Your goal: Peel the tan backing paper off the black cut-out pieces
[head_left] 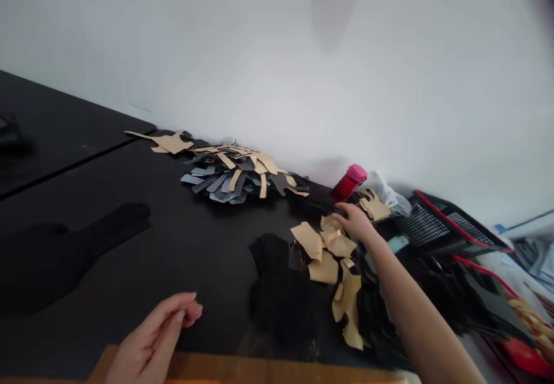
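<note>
My left hand (158,335) hovers over the near edge of the black table, its fingers curled together and nothing visible in them. Stretched out to the far right side, my right hand (355,221) is at the edge of a dark pile (312,202). Its thumb and forefinger are slightly apart, and I cannot make out anything held between them. Just below that hand lie loose tan cut pieces (308,239), some curled and overlapping. A flat black cut piece (269,254) rests on the table to their left, partly lost in shadow.
Against the wall, a heap of tan and grey strips (236,170) spreads out. A pink-lidded bottle (348,182) stands tilted in view beside a clear plastic bag (389,199). Black baskets with red rims (433,222) sit at right. A wooden edge (259,369) runs along the front.
</note>
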`<action>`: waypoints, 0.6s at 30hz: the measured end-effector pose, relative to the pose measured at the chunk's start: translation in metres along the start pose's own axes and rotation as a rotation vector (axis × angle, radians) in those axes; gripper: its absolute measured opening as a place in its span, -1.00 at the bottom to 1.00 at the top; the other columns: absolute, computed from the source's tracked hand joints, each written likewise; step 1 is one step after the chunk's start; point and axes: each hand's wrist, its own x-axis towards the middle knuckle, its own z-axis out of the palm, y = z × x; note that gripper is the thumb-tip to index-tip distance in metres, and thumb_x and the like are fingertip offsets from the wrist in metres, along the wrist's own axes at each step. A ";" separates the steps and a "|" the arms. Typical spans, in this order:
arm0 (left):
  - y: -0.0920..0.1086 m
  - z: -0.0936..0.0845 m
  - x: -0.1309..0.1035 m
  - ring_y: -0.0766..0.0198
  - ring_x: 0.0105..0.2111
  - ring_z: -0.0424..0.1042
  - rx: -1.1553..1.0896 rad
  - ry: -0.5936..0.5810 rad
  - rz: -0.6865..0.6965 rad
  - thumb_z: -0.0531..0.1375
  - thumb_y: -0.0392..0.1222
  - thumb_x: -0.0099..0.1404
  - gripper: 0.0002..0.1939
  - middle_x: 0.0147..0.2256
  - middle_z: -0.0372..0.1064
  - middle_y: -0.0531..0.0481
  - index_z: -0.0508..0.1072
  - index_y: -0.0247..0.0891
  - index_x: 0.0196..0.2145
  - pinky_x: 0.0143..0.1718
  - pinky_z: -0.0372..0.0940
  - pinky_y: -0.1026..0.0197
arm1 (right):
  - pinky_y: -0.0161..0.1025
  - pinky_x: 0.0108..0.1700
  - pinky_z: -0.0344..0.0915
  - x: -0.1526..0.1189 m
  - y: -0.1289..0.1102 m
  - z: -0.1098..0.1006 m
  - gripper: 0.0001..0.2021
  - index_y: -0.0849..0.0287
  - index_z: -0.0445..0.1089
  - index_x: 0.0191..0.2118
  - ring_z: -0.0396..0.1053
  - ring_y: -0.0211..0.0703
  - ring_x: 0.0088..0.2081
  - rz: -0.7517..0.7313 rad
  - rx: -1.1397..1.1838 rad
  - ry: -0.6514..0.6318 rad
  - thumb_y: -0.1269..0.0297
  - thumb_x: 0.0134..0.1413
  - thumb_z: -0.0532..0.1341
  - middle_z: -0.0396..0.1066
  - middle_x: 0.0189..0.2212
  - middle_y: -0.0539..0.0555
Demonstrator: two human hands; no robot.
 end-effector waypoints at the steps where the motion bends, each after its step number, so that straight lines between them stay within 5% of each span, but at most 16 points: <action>1: 0.002 0.000 0.000 0.22 -0.34 0.53 -0.025 -0.002 0.002 0.14 0.20 0.15 -0.61 -0.35 0.54 0.03 0.46 -0.11 -0.23 -0.27 0.44 0.32 | -0.08 0.05 0.21 0.016 -0.011 0.005 -0.70 0.22 0.33 -0.02 0.31 -0.05 0.00 -0.007 -0.001 -0.026 0.25 0.14 0.18 0.36 -0.03 0.16; 4: 0.010 -0.001 0.000 0.19 -0.36 0.53 -0.092 0.015 -0.034 0.16 0.22 0.10 -0.58 -0.38 0.54 0.00 0.48 -0.14 -0.27 -0.29 0.45 0.29 | -0.01 0.00 0.25 0.042 -0.043 0.015 -0.73 0.24 0.34 -0.06 0.34 -0.05 -0.05 -0.021 -0.001 -0.115 0.25 0.15 0.20 0.36 -0.07 0.15; 7: 0.015 0.000 0.001 0.17 -0.36 0.53 -0.124 0.014 -0.078 0.15 0.22 0.11 -0.58 -0.39 0.54 -0.02 0.49 -0.16 -0.28 -0.29 0.46 0.25 | -0.11 0.00 0.24 0.025 -0.072 0.015 -0.77 0.25 0.41 -0.12 0.36 -0.02 -0.07 -0.092 0.035 -0.226 0.30 0.10 0.23 0.41 -0.13 0.20; 11: 0.018 0.001 0.002 0.21 -0.39 0.53 -0.093 -0.011 -0.033 0.11 0.15 0.17 -0.64 -0.41 0.53 0.00 0.48 -0.16 -0.29 -0.29 0.46 0.26 | -0.25 -0.05 0.29 -0.051 -0.107 0.006 -0.70 0.14 0.41 -0.07 0.40 -0.11 -0.11 -0.261 0.154 -0.419 0.21 0.05 0.24 0.43 -0.12 0.10; 13: 0.019 0.000 0.002 0.26 -0.40 0.52 -0.035 -0.035 0.026 0.11 0.06 0.20 -0.72 -0.41 0.52 0.03 0.47 -0.14 -0.27 -0.29 0.44 0.30 | -0.21 -0.01 0.29 -0.097 -0.123 0.006 -0.47 0.16 0.29 0.09 0.35 -0.05 -0.03 -0.298 0.194 -0.474 0.11 -0.02 0.28 0.33 0.02 0.16; 15: 0.020 -0.001 0.001 0.29 -0.38 0.51 0.006 -0.054 0.076 0.11 0.00 0.23 -0.77 -0.39 0.52 0.06 0.46 -0.11 -0.25 -0.28 0.43 0.33 | -0.03 0.13 0.17 -0.136 -0.134 0.013 -0.15 0.26 0.12 0.22 0.13 0.15 0.17 -0.274 0.204 -0.444 0.05 -0.21 0.38 0.11 0.18 0.32; 18: 0.020 -0.002 0.001 0.31 -0.38 0.51 0.018 -0.068 0.094 0.08 -0.02 0.26 -0.79 -0.37 0.51 0.08 0.44 -0.10 -0.23 -0.27 0.43 0.35 | 0.08 0.21 0.03 -0.172 -0.144 0.030 -0.12 0.31 0.08 0.24 -0.07 0.22 0.25 -0.222 0.201 -0.317 0.15 -0.22 0.39 -0.01 0.23 0.38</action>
